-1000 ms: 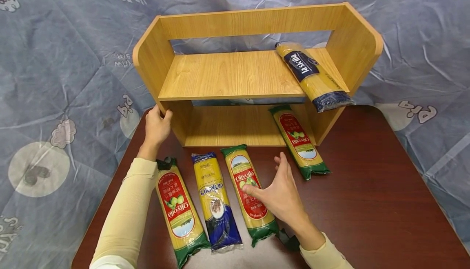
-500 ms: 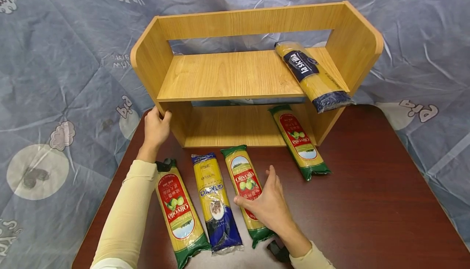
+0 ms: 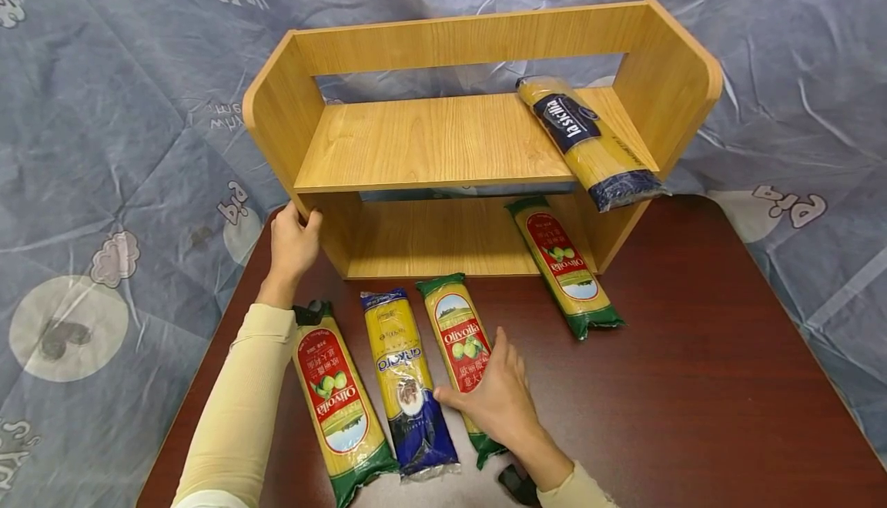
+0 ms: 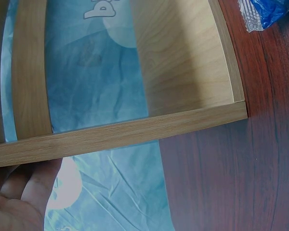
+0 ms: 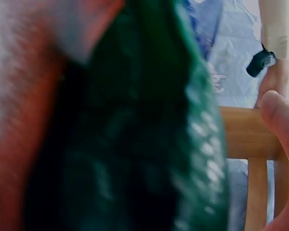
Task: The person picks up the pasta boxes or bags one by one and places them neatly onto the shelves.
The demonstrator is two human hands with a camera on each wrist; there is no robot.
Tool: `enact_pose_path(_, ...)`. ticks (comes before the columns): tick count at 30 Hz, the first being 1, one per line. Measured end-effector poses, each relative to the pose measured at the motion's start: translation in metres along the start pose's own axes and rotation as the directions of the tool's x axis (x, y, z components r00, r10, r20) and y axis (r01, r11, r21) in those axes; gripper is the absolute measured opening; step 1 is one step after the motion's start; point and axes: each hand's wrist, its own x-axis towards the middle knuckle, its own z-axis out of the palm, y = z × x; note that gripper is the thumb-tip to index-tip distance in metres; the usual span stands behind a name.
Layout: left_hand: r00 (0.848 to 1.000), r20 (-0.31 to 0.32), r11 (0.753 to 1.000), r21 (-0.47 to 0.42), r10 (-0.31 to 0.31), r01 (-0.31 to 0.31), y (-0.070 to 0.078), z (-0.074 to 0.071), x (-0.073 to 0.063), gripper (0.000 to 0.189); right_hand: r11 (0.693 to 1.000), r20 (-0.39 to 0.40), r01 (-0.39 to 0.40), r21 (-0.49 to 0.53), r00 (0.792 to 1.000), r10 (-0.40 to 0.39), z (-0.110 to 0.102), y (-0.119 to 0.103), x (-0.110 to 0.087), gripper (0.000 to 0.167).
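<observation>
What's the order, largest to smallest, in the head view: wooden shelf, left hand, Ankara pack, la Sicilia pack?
Wooden shelf
Ankara pack and la Sicilia pack: too alike to rank
Left hand

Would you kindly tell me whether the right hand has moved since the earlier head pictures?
Yes: judged against the wooden shelf, the right hand has shifted leftward and lower in the head view, farther from the shelf.

This looks like a staged tabletop set-up; a creased grey-blue cloth [image 3: 138, 154] with cartoon prints and lettering hangs behind a dark red-brown wood-grain table [image 3: 707, 369], with a 2-tier wooden shelf [image 3: 430, 142] and 5 pasta packs [image 3: 405, 377] set out; home, lab or office, I cannot tell
</observation>
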Motion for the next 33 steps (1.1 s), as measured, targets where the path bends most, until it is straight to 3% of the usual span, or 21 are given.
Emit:
enact_pose_path(15,1.000,-0.004,1.000,-0.003,-0.005,0.005,-0.003,0.000,0.001,0.028,0.976,-0.059,0.047,-0.214,0.996,-0.061,0.017,0.010,-0.003,0.136)
enact_pose_path(23,1.000,-0.009,1.000,-0.006,-0.002,0.002,-0.002,0.000,0.000,0.029,0.958,-0.094,0.079,-0.276,0.990,-0.109,0.017,0.011,-0.002,0.111)
enact_pose_path(33,1.000,-0.012,1.000,0.004,-0.004,0.004,-0.001,0.000,0.001,0.027,0.967,-0.071,0.037,-0.252,0.996,-0.056,0.009,0.008,0.002,0.085)
